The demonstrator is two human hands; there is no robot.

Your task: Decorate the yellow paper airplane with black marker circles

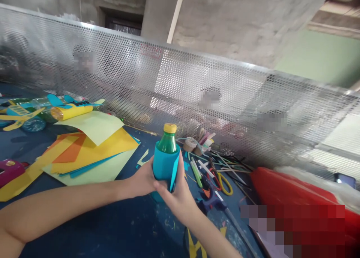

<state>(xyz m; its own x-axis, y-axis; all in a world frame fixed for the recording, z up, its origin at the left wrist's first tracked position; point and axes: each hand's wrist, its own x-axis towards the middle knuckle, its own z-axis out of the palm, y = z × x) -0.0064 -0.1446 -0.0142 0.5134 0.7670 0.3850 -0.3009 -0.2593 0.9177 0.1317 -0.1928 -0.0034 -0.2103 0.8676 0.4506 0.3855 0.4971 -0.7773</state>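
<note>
Both the left hand [143,178] and the right hand [181,200] were closed around a green bottle [168,144] in the head view, with a blue sheet [164,164] wrapped about its body. The bottle was near the middle of the view, upright above the table [112,228], its neck and yellow cap [170,128] rising clear of the sheet; whether its base touched the table could not be told. The left hand pressed against the left side of the sheet, its fingertips mostly hidden; the right hand's fingers lay along the right side, near the sheet's overlapping edge, and its thumb crossed the front, low down. To the left lay a loose pile of coloured paper, a pale green sheet [94,123] over yellow sheets [115,147] and an orange piece [70,150]. A magenta tool [10,171] sat at the far left, beside a long yellow strip [21,183]. Behind the pile was a yellow cylinder [74,113] with blue wing shapes on top. Right of the hands were two green sticks [196,173], yellow-handled scissors [231,188] and a dark blue tool [214,203] with a long shaft; farther right bulged a red bag [275,183]. A perforated metal screen [126,70] stood along the back.
</note>
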